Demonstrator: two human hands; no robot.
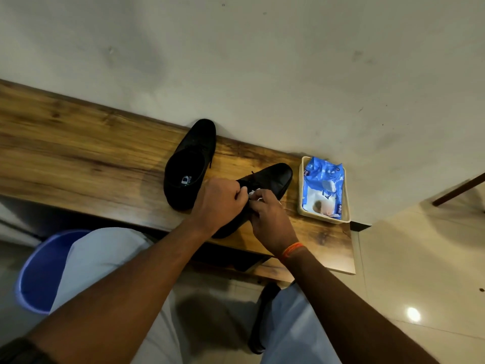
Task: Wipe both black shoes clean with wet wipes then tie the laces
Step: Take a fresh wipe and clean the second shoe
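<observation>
Two black shoes stand on a wooden table (78,153). The left shoe (190,164) points at the wall, its opening facing me. The right shoe (270,179) lies angled beside it, mostly covered by my hands. My left hand (220,200) and my right hand (270,219) meet over its lacing area, both pinching a small crumpled white wet wipe (253,193). A black lace end shows just above my fingers.
A cream tray (300,190) holding a blue wet wipes pack (324,187) sits at the table's right end by the wall. A blue bucket (39,274) stands on the floor at lower left. My knees are below the table edge.
</observation>
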